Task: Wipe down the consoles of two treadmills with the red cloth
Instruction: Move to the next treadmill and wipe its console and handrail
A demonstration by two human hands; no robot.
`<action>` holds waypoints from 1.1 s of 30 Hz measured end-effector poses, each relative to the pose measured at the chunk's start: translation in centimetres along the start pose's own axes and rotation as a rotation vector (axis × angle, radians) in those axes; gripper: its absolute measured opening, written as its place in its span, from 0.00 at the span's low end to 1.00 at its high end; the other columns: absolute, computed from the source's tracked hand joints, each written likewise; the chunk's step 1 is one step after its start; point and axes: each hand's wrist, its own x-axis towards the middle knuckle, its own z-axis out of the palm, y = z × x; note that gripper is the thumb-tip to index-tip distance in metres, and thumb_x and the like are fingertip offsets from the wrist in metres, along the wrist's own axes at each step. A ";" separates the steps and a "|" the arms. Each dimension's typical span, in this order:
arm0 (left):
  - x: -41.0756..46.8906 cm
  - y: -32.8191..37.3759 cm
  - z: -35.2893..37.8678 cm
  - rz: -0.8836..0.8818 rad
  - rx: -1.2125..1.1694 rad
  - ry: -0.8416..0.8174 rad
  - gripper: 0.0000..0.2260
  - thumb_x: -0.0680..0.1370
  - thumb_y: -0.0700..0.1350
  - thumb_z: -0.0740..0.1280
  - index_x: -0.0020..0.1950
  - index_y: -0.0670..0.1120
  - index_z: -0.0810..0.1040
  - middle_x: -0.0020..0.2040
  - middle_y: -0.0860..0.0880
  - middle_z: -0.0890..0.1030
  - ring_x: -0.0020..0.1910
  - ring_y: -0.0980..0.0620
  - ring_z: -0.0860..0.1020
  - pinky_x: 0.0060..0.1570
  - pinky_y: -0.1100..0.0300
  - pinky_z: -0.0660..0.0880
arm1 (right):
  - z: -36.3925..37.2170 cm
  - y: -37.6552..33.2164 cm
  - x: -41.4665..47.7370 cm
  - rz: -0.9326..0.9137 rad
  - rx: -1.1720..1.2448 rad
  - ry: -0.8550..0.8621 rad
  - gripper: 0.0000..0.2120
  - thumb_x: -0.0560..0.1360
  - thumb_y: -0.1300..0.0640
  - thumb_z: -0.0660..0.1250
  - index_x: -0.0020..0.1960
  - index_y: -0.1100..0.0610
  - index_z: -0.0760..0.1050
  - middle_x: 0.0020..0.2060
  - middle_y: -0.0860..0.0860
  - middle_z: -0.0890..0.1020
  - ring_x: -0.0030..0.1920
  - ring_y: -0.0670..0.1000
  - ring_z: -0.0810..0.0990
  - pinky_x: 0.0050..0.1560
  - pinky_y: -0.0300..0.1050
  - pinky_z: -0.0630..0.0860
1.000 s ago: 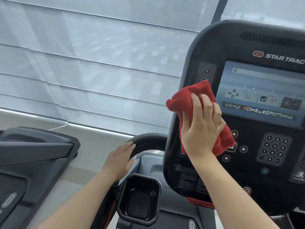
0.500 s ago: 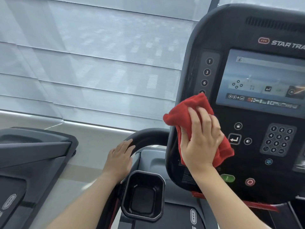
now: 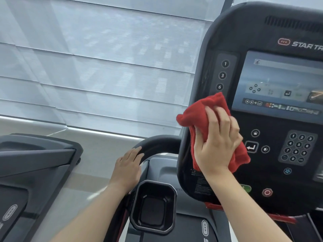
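Observation:
A black treadmill console (image 3: 248, 28) with a lit screen (image 3: 283, 81) and a number keypad (image 3: 298, 147) fills the right of the head view. My right hand (image 3: 216, 142) presses a bunched red cloth (image 3: 201, 110) flat against the console's left edge, below the column of round buttons marked 1, 3, 6. The cloth spills out above and below my fingers. My left hand (image 3: 129, 165) rests palm down on the curved black handrail (image 3: 157, 142) left of the console. Part of a second treadmill (image 3: 35, 154) shows at the far left.
An empty black cup holder (image 3: 153, 205) sits below the handrail, between my arms. A red safety clip bar (image 3: 279, 219) runs under the console. Grey window blinds (image 3: 104, 67) cover the wall ahead, with a pale floor strip between the two machines.
My right hand and the red cloth slid down the console's left edge, uncovering the 1, 3, 6 buttons. My left hand stayed on the handrail.

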 end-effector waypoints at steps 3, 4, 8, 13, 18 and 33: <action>-0.1 -0.1 0.2 -0.006 0.014 -0.002 0.22 0.65 0.41 0.74 0.58 0.45 0.77 0.64 0.48 0.75 0.60 0.46 0.75 0.46 0.50 0.77 | 0.1 -1.0 4.6 0.061 0.029 0.057 0.19 0.77 0.50 0.61 0.67 0.51 0.68 0.64 0.51 0.72 0.63 0.56 0.66 0.53 0.56 0.65; -0.1 -0.1 0.2 -0.005 0.017 0.000 0.22 0.65 0.41 0.74 0.58 0.45 0.77 0.64 0.48 0.75 0.60 0.46 0.75 0.46 0.50 0.77 | 0.1 -1.2 6.3 0.071 0.035 0.072 0.19 0.77 0.50 0.61 0.67 0.52 0.69 0.64 0.51 0.72 0.63 0.56 0.67 0.53 0.56 0.66; -0.2 -0.1 0.2 -0.003 0.017 0.000 0.21 0.66 0.41 0.73 0.58 0.44 0.78 0.64 0.47 0.75 0.60 0.46 0.76 0.48 0.50 0.77 | 0.2 -1.3 7.5 0.038 0.003 0.088 0.19 0.77 0.50 0.61 0.67 0.51 0.69 0.65 0.51 0.72 0.64 0.56 0.68 0.52 0.55 0.67; -0.1 -0.2 0.3 -0.012 0.009 -0.010 0.19 0.71 0.43 0.68 0.61 0.45 0.76 0.66 0.48 0.73 0.64 0.46 0.72 0.52 0.48 0.75 | -0.1 0.6 0.2 -0.046 -0.034 0.008 0.20 0.77 0.51 0.62 0.68 0.49 0.65 0.65 0.49 0.70 0.64 0.55 0.67 0.54 0.54 0.64; 0.3 -0.1 -0.8 -0.009 -0.117 -0.016 0.20 0.76 0.45 0.61 0.68 0.46 0.70 0.70 0.49 0.68 0.69 0.47 0.66 0.62 0.48 0.67 | -1.6 3.8 -5.6 0.000 -0.031 -0.055 0.19 0.76 0.51 0.61 0.66 0.50 0.66 0.65 0.48 0.68 0.63 0.56 0.67 0.55 0.56 0.64; 6.2 15.9 -9.1 0.366 -0.253 0.437 0.24 0.77 0.47 0.58 0.72 0.42 0.62 0.73 0.46 0.60 0.70 0.43 0.58 0.71 0.51 0.57 | -3.1 7.0 -4.6 0.162 -0.034 -0.045 0.20 0.76 0.51 0.60 0.67 0.51 0.64 0.65 0.49 0.67 0.64 0.56 0.64 0.54 0.58 0.66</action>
